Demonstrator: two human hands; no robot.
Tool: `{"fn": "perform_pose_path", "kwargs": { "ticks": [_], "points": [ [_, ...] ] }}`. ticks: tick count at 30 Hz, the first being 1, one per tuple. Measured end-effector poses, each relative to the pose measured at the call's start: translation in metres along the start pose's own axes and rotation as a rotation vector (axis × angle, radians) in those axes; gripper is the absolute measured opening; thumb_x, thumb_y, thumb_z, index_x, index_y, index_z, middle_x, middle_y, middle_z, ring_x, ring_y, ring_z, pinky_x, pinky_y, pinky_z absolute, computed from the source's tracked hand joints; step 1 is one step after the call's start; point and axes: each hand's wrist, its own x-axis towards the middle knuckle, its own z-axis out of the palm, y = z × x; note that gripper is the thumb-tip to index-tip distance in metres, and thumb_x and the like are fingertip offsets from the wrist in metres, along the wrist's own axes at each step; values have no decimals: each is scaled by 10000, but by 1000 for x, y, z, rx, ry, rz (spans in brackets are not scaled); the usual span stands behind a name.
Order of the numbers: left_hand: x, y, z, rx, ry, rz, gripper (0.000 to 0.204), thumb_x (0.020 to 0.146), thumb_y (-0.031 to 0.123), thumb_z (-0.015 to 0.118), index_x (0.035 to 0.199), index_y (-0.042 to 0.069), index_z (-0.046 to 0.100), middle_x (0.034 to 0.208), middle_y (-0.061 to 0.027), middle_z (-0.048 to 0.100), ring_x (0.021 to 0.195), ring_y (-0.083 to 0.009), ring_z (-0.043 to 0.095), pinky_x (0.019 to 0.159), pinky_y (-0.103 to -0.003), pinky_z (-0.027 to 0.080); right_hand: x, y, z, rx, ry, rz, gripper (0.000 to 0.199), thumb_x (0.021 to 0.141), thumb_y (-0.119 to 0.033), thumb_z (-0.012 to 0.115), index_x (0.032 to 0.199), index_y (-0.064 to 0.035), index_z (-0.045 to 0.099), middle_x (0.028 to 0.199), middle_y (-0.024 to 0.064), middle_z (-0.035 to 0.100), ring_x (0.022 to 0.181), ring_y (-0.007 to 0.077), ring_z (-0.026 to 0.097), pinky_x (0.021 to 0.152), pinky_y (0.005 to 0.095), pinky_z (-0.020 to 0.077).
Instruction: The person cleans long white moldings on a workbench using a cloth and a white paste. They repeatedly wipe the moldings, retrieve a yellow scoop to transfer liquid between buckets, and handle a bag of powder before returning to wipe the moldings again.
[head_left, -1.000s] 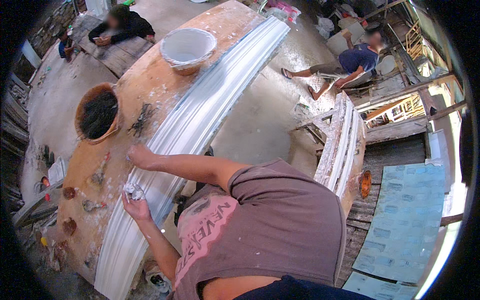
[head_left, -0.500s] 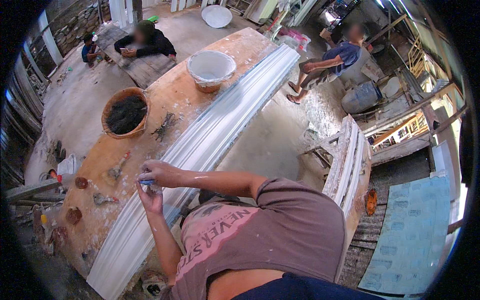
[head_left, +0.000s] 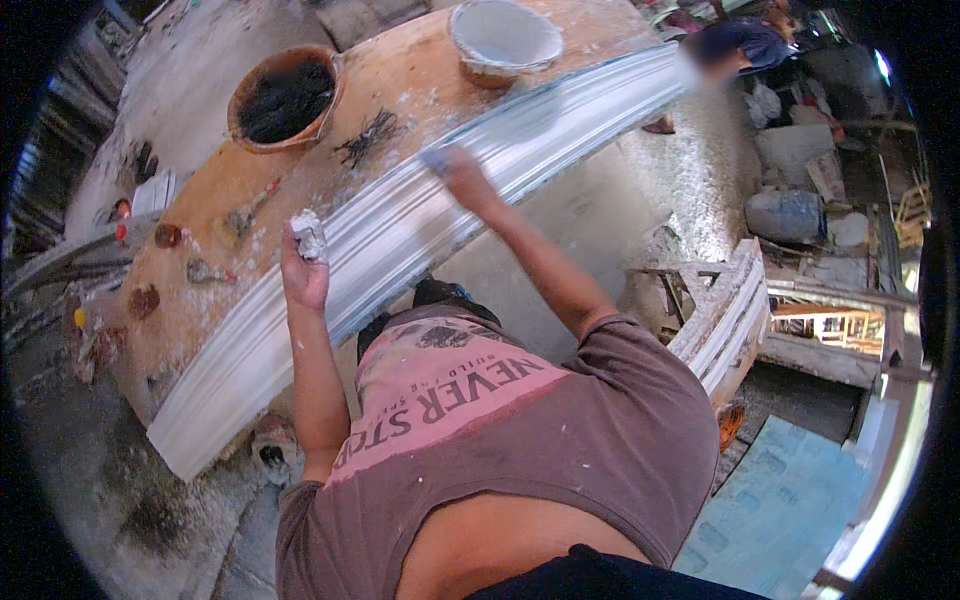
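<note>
My left hand (head_left: 303, 280) is raised over the near part of a long white plaster moulding (head_left: 390, 235). It grips a lump of white plaster paste (head_left: 310, 236), which shows above the fingers. My right hand (head_left: 465, 178) reaches farther along the moulding, smeared by motion. A small blue flat tool (head_left: 436, 160) shows at its fingertips, against the ribbed surface; its exact shape is blurred. The moulding lies slantwise along the right edge of an orange-brown table (head_left: 400, 85).
Beyond the moulding stand a basin with a whitish inside (head_left: 505, 40) and a tub of dark fibre (head_left: 285, 100). Loose dark strands (head_left: 368, 138) and dirty brushes (head_left: 208, 271) lie on the table. Another person (head_left: 745, 45) bends near the moulding's far end. A white slatted piece (head_left: 720, 330) stands right.
My hands have parted: the right has swept away along the moulding with the blue tool, while the left now shows a plaster lump. The person at the far end has bent down toward the moulding.
</note>
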Motion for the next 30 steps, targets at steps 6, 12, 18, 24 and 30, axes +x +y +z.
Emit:
{"fn": "perform_pose_path", "kwargs": {
  "ticks": [6, 12, 18, 24, 30],
  "points": [
    [-23, 18, -7, 84, 131, 166, 262, 924, 180, 533, 1086, -24, 565, 1080, -148, 620, 1009, -246, 599, 923, -349, 492, 41, 87, -71, -498, 25, 603, 497, 820, -446, 580, 811, 44, 665, 835, 283, 626, 838, 435, 613, 772, 492, 484],
    [-51, 32, -29, 27, 239, 190, 260, 887, 144, 583, 1077, -31, 559, 1061, -165, 626, 998, -261, 608, 913, -357, 497, 65, 92, -33, -594, -27, 439, 356, 819, -298, 584, 774, 49, 643, 819, 258, 636, 782, 413, 629, 742, 474, 511],
    [-73, 84, -54, -22, 205, 180, 263, 881, 157, 591, 1058, -35, 562, 1065, -170, 622, 998, -265, 607, 905, -355, 499, 56, 65, 48, -658, -21, 382, 220, 777, -183, 610, 776, 37, 618, 804, 244, 631, 790, 427, 614, 723, 466, 507],
    [-119, 147, -86, 72, 253, 165, 223, 902, 175, 559, 1036, -4, 568, 1019, -126, 637, 971, -231, 613, 889, -344, 499, 37, -44, 144, -494, -110, 239, 152, 778, -103, 547, 781, 29, 623, 822, 255, 628, 766, 419, 621, 674, 479, 509],
    [-165, 219, -110, 184, 285, 185, 236, 901, 194, 555, 1038, 2, 562, 1009, -109, 632, 960, -231, 610, 896, -366, 495, 8, -155, 272, -365, -146, 291, 156, 785, -94, 522, 774, 17, 630, 795, 238, 629, 749, 397, 626, 668, 488, 509]
  ]
}}
